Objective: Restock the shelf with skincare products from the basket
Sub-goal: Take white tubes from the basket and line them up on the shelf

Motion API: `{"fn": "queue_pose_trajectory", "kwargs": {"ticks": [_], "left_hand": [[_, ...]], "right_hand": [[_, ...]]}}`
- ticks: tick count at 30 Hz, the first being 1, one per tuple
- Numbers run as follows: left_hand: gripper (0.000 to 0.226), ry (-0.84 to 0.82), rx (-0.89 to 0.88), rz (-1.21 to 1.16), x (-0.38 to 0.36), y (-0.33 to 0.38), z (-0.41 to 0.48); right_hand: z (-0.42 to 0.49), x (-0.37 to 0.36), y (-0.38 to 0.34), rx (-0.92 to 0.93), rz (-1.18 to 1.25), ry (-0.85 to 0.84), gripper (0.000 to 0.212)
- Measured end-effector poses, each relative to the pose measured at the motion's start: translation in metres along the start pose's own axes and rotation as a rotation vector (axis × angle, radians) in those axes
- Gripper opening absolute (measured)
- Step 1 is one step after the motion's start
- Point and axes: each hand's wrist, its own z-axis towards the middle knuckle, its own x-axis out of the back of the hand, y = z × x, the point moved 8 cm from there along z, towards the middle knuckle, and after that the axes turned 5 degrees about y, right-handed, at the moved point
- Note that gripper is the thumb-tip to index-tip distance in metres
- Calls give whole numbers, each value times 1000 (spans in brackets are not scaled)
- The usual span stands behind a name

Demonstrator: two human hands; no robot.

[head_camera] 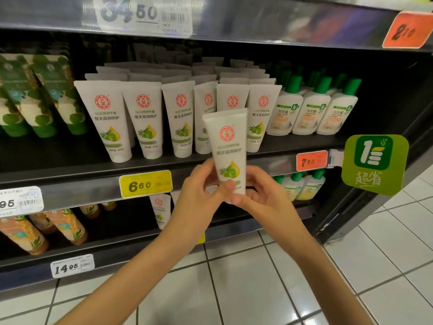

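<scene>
A white hand-cream tube [228,151] was held cap-down, label outward, its lower end pinched by the left hand [199,184] and right hand [260,195], just above-right of the yellow price tag [145,184], apparently to be matched with the shelf's [58,160] front row of tubes [145,118].

middle shelf [70,165] | left: green-print tubes [46,97] | centre: white hand-cream tubes [143,120], cap-down rows | right: green-capped lotion bottles [311,113]

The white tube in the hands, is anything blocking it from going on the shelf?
Nothing hangs between the held tube and the shelf. But the front row of matching tubes stands packed side by side right behind it, and no gap shows there for it.
</scene>
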Motion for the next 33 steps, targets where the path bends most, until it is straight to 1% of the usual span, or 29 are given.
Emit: {"fn": "queue_pose_trajectory", "kwargs": {"ticks": [2,3,7,10,11,12,15,16,17,18,20,22,23,26,33], "left_hand": [[39,-29,-15,12,-10,5,2],[38,-39,-17,20,-12,6,2],[36,-30,4,62,3,8,-3],[38,-1,-9,109,39,13,-13],[36,55,-30,142,60,17,-16],[32,153,-64,184,86,22,-18],[19,579,-217,333,178,44,-21],[21,678,-234,364,201,47,-19],[26,719,-214,383,216,45,-13],[32,705,-162,391,222,39,-4],[40,576,-49,414,217,22,17],[38,444,-31,456,199,13,32],[37,410,-47,460,192,10,36],[36,427,-81,427,188,7,43],[34,433,-128,485,183,8,47]], "right_hand": [[-3,6,-4,-8,47,37,50],[-5,8,-5,-6,57,47,51],[-4,2,-7,8,22,16,42],[3,-12,-4,19,70,-9,33],[5,-17,-3,22,91,-15,33],[8,-23,-3,23,108,-22,33],[19,-40,-4,39,161,-27,34],[22,-44,-4,44,179,-29,34],[25,-49,-3,45,194,-31,33],[27,-53,-2,43,204,-29,32],[30,-57,0,33,205,-14,32],[31,-59,1,24,198,2,33],[32,-58,1,22,193,9,33],[32,-56,1,21,165,32,33],[31,-55,-2,13,138,49,34]]}}
